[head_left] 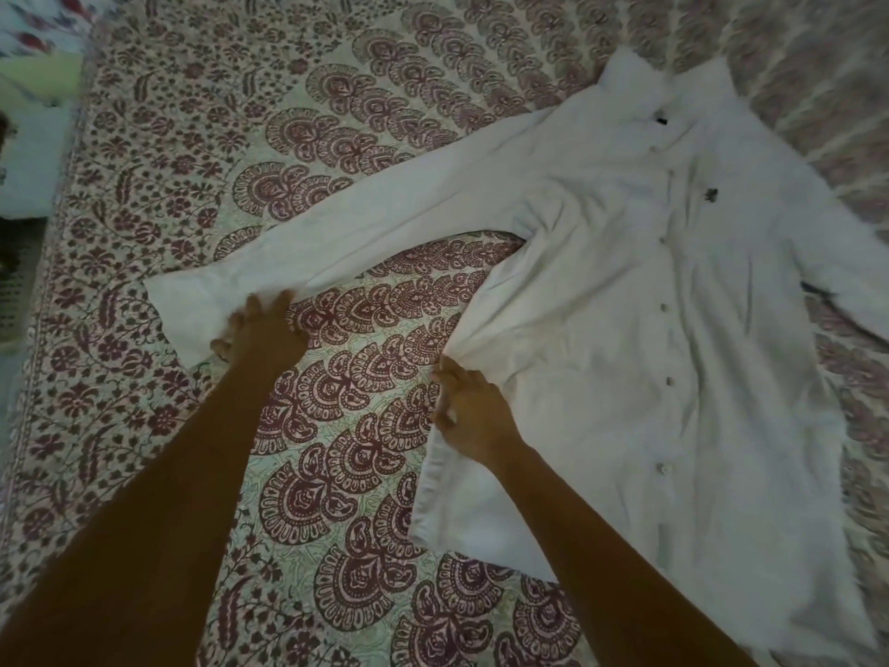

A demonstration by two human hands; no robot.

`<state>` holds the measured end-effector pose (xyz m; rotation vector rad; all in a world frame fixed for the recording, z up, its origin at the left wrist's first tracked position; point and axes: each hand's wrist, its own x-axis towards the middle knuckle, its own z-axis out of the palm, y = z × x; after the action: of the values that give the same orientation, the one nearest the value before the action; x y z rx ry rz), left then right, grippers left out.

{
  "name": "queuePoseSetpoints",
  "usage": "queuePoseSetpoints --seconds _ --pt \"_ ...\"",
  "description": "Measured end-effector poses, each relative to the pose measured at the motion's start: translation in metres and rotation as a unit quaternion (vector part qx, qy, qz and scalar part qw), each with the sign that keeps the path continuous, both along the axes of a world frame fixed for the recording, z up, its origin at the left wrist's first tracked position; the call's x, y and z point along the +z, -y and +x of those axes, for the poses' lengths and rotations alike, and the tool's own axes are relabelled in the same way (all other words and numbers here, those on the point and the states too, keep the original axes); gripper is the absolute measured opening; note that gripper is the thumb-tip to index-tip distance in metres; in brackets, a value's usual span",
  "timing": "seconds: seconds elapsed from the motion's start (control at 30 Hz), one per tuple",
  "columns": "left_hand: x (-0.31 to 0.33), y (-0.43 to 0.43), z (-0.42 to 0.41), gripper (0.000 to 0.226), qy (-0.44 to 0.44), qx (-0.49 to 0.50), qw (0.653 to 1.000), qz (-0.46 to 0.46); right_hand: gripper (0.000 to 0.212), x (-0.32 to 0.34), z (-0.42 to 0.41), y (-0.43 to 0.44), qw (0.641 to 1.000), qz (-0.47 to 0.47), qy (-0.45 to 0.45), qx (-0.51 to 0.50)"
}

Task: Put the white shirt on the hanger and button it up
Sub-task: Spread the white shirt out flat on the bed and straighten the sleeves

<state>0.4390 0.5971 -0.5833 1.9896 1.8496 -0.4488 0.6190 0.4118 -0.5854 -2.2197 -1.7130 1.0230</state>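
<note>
Nearest, two bare forearms reach out over a bed (336, 474) covered in a maroon paisley print. The right hand (469, 416) has its fingers curled into the side edge of a white shirt (601, 329). It pinches the cloth so that folds gather just beyond the knuckles, probably to tug the body straight or start lifting it. The left hand (262, 329) lies on the sleeve (385, 209) near the cuff. Its fingers are stretched forward and spread and appear to press the cloth rather than grasp it, though blur makes this uncertain.

The shirt lies flat and front-up on the right half of the bed, hem toward the viewer. That sleeve stretches out to the left. A row of buttons (665, 308) runs up the middle, and the front panels lie together. Whether they are fastened cannot be told. The collar (664, 84) lies farthest away.

No hanger is in view, so the hanging seems not yet begun. Spreading the shirt flat likely makes the shoulders easy to reach.
</note>
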Motion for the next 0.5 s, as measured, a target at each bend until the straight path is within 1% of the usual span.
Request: queuePoseSetpoints --seconds 0.03,0.07,0.1,0.13,0.17,0.2,0.27,0.33,0.4,0.5 --pt "0.002 0.006 0.003 0.059 0.007 0.002 1.0 0.02 0.051 0.0 0.0 0.003 1.0 0.0 -0.009 -0.003" --pt "0.004 0.016 0.007 0.055 0.029 -0.003 0.998 0.053 0.049 0.002 0.0 0.009 0.999 0.022 -0.029 -0.028" --pt "0.008 0.029 0.013 0.049 0.071 -0.009 0.993 0.091 0.047 0.003 0.001 0.015 0.995 0.063 -0.04 -0.06" --pt "0.012 0.045 0.017 0.042 0.132 -0.016 0.985 0.113 0.044 0.004 0.0 0.024 0.99 0.102 -0.033 -0.095" --pt "0.016 0.064 0.022 0.034 0.197 -0.02 0.974 0.113 0.042 0.002 0.002 0.036 0.983 0.133 -0.012 -0.128" --pt "0.022 0.084 0.027 0.028 0.249 -0.023 0.964 0.09 0.041 -0.001 0.004 0.049 0.976 0.149 0.01 -0.161" --pt "0.027 0.126 0.032 0.025 0.292 -0.026 0.956 0.023 0.041 -0.001 0.01 0.083 0.965 0.129 0.051 -0.224" --pt "0.023 0.162 0.036 0.033 0.283 -0.023 0.958 -0.044 0.047 -0.001 0.02 0.123 0.949 0.103 0.085 -0.287" --pt "0.014 0.188 0.035 0.045 0.273 0.008 0.956 -0.104 0.051 -0.003 0.031 0.161 0.928 0.079 0.124 -0.343" --pt "0.007 0.217 0.042 0.055 0.271 0.031 0.951 -0.142 0.051 -0.005 0.048 0.211 0.895 0.03 0.162 -0.415"
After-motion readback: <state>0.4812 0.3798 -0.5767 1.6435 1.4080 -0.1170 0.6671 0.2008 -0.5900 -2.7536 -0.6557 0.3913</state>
